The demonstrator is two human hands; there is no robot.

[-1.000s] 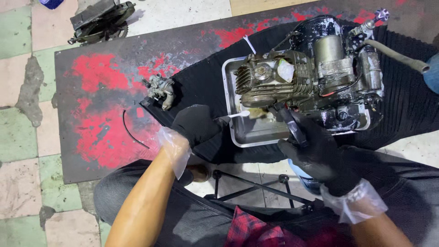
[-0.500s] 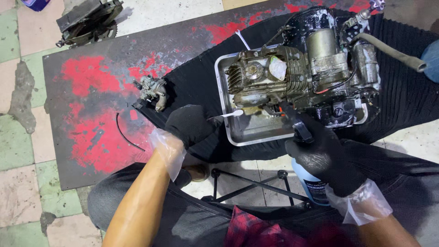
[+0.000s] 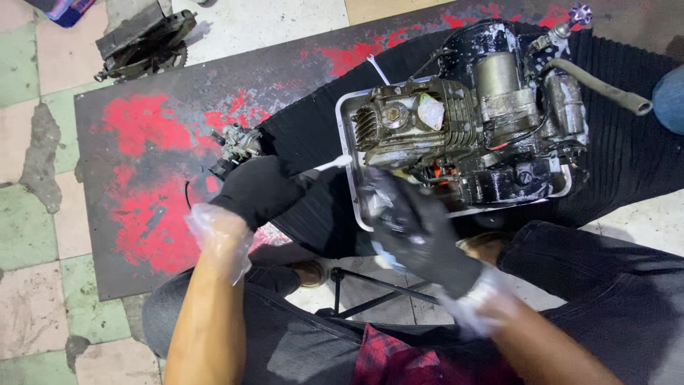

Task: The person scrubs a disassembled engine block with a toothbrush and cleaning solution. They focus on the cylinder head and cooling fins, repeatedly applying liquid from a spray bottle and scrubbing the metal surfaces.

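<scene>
The right hand in a black glove (image 3: 420,235) has moved left, blurred, fingers unclear. The left gloved hand (image 3: 260,189) pinches a thin white stick (image 3: 333,164) pointing right at the greasy grey metal engine (image 3: 463,128).

Blue-and-pink package (image 3: 65,10) lies at top left.

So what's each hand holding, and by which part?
Left hand grips a white-handled tool by its near end. Right hand is blurred; its hold cannot be told.
</scene>
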